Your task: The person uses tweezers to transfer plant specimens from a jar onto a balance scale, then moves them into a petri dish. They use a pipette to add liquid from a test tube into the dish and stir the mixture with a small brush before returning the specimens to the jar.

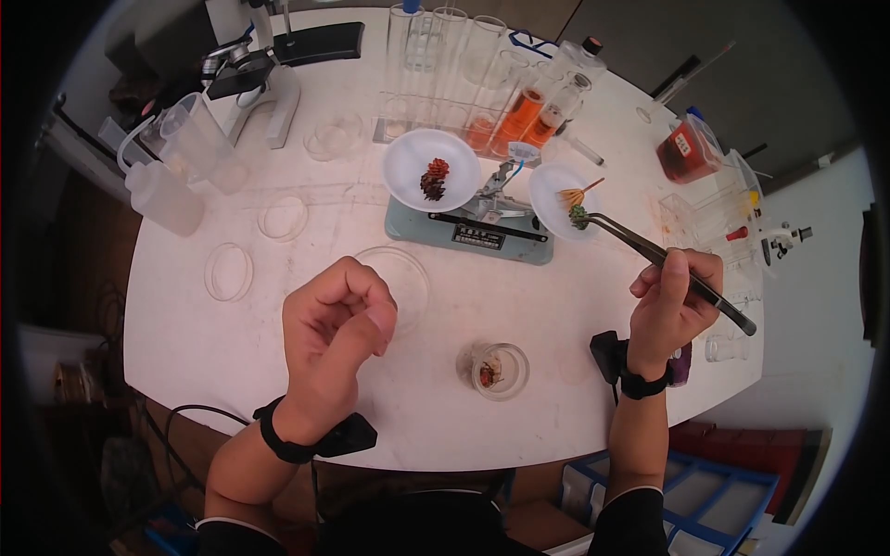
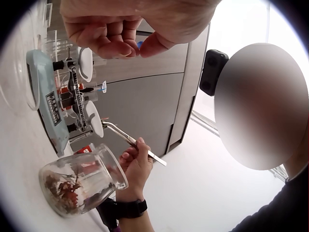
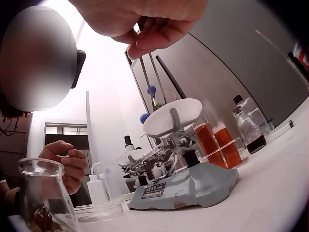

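My right hand [image 1: 675, 296] grips black-looking bent-tip tweezers [image 1: 640, 246] by the middle of their length. Their tips are at a small dark green clump [image 1: 579, 217] by the edge of the right white pan [image 1: 549, 208] of a balance scale [image 1: 468, 233]. An orange-brown spiky bit [image 1: 577, 195] lies on that pan. Dark red and black pieces [image 1: 434, 179] are heaped on the left pan [image 1: 404, 171]. My left hand [image 1: 336, 338] is raised with curled fingers, thumb against the index finger, holding nothing. Between the hands stands an open glass jar [image 2: 89, 179] with reddish dried pieces inside.
Behind the scale stands a rack of glass tubes [image 1: 450, 69], some with orange liquid. Glass dishes [image 1: 283, 219] and a white squeeze bottle [image 1: 162, 199] are at the left, near a microscope [image 1: 269, 88]. A red-filled container [image 1: 688, 148] stands at the far right.
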`<state>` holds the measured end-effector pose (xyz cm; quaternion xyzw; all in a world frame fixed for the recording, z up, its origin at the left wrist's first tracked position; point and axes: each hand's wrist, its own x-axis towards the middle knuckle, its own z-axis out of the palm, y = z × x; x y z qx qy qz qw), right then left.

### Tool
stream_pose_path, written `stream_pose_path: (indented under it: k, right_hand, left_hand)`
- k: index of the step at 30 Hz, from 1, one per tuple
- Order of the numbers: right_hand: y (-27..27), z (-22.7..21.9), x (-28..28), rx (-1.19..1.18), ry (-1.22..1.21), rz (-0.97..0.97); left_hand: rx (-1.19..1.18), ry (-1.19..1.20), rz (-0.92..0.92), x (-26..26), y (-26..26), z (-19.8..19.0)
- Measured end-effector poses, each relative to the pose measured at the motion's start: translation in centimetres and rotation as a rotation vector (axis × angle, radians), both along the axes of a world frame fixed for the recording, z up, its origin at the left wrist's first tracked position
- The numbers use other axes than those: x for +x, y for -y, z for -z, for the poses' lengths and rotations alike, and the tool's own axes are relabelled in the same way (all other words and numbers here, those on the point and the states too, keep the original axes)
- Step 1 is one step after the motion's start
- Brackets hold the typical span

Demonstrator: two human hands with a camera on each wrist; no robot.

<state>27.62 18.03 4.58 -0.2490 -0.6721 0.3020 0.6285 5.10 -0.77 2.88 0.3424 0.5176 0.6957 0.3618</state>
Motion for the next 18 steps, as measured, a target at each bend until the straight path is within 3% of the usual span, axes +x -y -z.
stream_pose_path:
  k: [8,18]
  right_hand:
    - [-0.02,0.11,0.09,0.002,0.008,-0.017]
    - [-0.08,0.07,0.21,0.003,0.014,-0.028]
  left_hand:
    - [0.061,0.088,0.048,-0.24,0.23,0.18]
    - [0.004,-0.001,-0.008,0.17,-0.03,-0.09]
